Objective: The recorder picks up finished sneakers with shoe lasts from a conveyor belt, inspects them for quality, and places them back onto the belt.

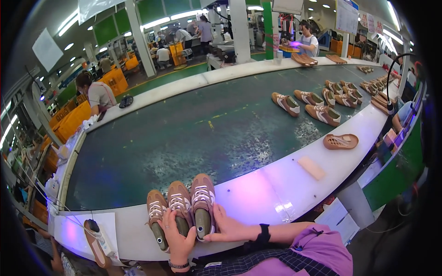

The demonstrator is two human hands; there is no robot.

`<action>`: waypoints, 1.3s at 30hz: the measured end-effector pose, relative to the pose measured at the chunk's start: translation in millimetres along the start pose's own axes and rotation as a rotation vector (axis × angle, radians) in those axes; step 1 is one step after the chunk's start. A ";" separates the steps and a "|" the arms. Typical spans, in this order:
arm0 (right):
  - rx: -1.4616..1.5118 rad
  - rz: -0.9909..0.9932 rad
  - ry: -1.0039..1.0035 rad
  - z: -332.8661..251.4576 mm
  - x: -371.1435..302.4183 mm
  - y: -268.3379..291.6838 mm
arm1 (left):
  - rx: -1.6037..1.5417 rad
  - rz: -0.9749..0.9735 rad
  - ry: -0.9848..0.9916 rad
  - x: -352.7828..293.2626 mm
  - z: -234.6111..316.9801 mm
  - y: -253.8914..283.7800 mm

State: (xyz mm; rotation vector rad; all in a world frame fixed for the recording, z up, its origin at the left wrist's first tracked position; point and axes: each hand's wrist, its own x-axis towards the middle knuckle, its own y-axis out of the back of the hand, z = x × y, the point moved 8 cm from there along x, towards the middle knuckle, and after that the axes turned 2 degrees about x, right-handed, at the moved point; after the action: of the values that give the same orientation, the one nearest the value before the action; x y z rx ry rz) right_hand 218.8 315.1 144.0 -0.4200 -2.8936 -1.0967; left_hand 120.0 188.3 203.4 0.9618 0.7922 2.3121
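Three brown sneakers with white laces stand side by side on the white bench edge in front of me, toes pointing away, each with an olive-green last inside. My left hand (178, 241) grips the middle sneaker (178, 194) at its heel end, fingers on its left side and thumb on its right. The right sneaker (202, 191) has my right hand (228, 226) closed against its right side, thumb low by the heel. At the left stands the left sneaker (156, 206), beside my left fingers; part of its side is hidden.
Beyond the bench edge runs a wide dark green conveyor belt (184, 138), with several similar sneakers (322, 114) at far right. A brown sole (340, 141) and a pale block (311, 168) lie on the right ledge. A power strip (103, 241) and another sole (94, 246) sit left. Co-workers work farther off.
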 end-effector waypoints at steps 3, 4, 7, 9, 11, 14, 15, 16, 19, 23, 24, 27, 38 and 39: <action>0.081 -0.045 -0.005 16.1 -3.3 29.0 | -0.002 0.011 -0.004 -0.7 -3.4 0.9; 0.085 -0.062 -0.055 27.7 -9.2 42.7 | -0.005 0.017 -0.004 -0.7 -4.8 1.1; -0.271 0.304 -0.112 79.7 -34.3 111.0 | -0.014 0.008 0.012 -1.8 -8.2 -0.4; -0.450 0.453 -0.296 113.3 -63.4 158.6 | -0.024 0.009 0.021 -3.6 -7.5 0.4; -0.581 0.518 -0.531 144.2 -105.5 193.2 | -0.026 0.010 0.012 -3.4 -4.5 0.4; -0.625 0.489 -0.734 171.9 -159.8 222.5 | -0.025 0.010 0.014 -3.0 -4.6 1.1; -0.608 0.453 -0.811 181.8 -176.9 227.7 | -0.019 0.008 0.018 -3.1 -4.4 0.4; -0.608 0.448 -0.810 184.4 -185.2 233.8 | -0.018 0.007 0.023 -3.4 -5.0 0.4; -0.546 0.394 -0.841 199.6 -208.9 249.2 | -0.019 0.012 0.020 -3.8 -3.5 0.9; -0.519 0.434 -0.920 217.1 -229.2 281.9 | -0.018 0.005 0.017 -3.5 -0.5 0.3; -0.494 0.444 -0.959 218.4 -231.4 287.8 | -0.020 0.001 0.013 -2.9 0.1 -0.3; -0.554 0.551 -0.892 195.6 -212.7 298.0 | -0.024 0.000 -0.001 -1.3 2.5 -1.0; 0.171 -0.091 0.012 1.8 -5.6 101.3 | 0.010 0.032 -0.006 -3.8 3.0 3.5; 0.207 -0.096 0.024 0.3 6.6 89.0 | 0.005 0.026 -0.020 -4.3 4.8 1.8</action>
State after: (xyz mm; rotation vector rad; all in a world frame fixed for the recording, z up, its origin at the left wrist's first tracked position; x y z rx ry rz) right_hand 235.2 380.8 202.2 -0.2608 -2.9923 -0.7934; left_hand 125.8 185.7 205.5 1.0017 0.7825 2.3197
